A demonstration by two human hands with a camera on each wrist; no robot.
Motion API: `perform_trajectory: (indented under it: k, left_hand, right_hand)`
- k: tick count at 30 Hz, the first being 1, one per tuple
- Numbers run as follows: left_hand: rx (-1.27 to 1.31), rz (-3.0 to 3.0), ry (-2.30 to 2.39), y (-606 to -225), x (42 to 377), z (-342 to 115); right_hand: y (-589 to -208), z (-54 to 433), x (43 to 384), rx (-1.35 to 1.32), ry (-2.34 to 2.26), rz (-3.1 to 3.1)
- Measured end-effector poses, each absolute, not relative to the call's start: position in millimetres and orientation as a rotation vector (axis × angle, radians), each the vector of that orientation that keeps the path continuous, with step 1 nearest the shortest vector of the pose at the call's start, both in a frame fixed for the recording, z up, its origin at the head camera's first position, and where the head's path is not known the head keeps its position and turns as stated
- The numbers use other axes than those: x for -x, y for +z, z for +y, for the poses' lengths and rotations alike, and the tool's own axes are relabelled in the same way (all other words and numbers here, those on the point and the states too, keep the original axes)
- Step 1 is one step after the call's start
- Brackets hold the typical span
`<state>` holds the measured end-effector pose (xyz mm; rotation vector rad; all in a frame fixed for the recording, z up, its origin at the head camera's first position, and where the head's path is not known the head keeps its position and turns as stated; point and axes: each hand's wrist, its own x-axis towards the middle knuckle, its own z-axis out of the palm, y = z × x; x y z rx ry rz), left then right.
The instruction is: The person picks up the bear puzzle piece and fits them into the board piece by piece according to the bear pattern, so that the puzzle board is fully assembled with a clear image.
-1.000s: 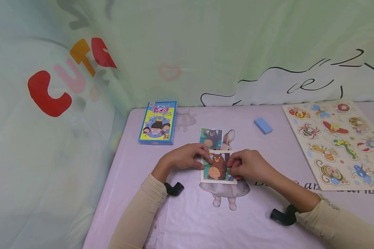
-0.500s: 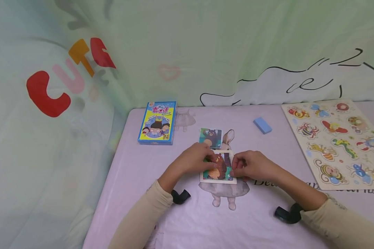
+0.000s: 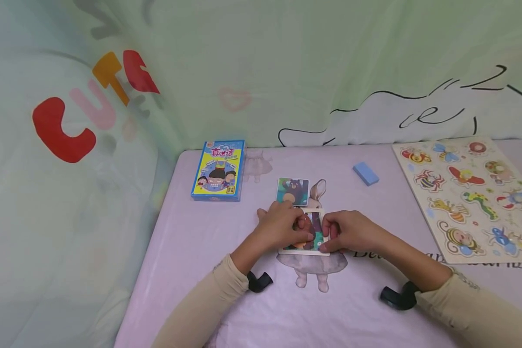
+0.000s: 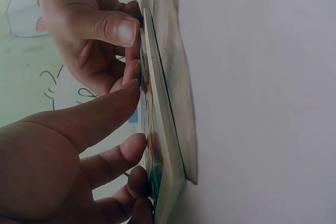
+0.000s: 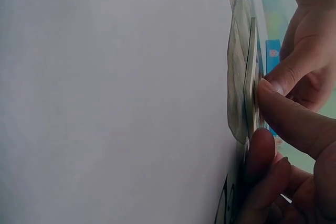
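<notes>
A small bear jigsaw puzzle (image 3: 318,238) in a pale frame lies flat on the table, partly covered by the hands in the head view. My left hand (image 3: 277,227) reaches over it from the left. In the left wrist view its thumb and fingertips touch the puzzle face (image 4: 152,148), spread apart. At the right edge my right hand (image 3: 352,230) grips the puzzle's frame (image 5: 252,77) between thumb and fingers, its thumb on top. The two thumbs come close together in the right wrist view. Just behind the puzzle lies a square bear picture card (image 3: 292,191).
A blue and yellow card box (image 3: 219,170) lies at the back left. Farther right are a blue block (image 3: 366,173) and a large wooden insect puzzle board (image 3: 470,198). Cloth curtains (image 3: 243,63) hang along the back and left of the table (image 3: 191,261).
My left hand has moved right, from the puzzle's left edge across its face, covering more of the bear. My right hand has shifted only slightly at the right edge.
</notes>
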<state>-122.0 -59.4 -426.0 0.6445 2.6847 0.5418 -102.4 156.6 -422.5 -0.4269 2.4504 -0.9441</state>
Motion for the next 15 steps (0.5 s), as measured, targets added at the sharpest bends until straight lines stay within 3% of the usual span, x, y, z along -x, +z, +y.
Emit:
perform_trajectory:
  k: [15]
  left_hand:
    - [-0.626, 2.696, 0.547, -430.4, 123.5, -58.9]
  right_hand:
    - [-423.9, 156.7, 101.7, 0.454, -0.921, 2.475]
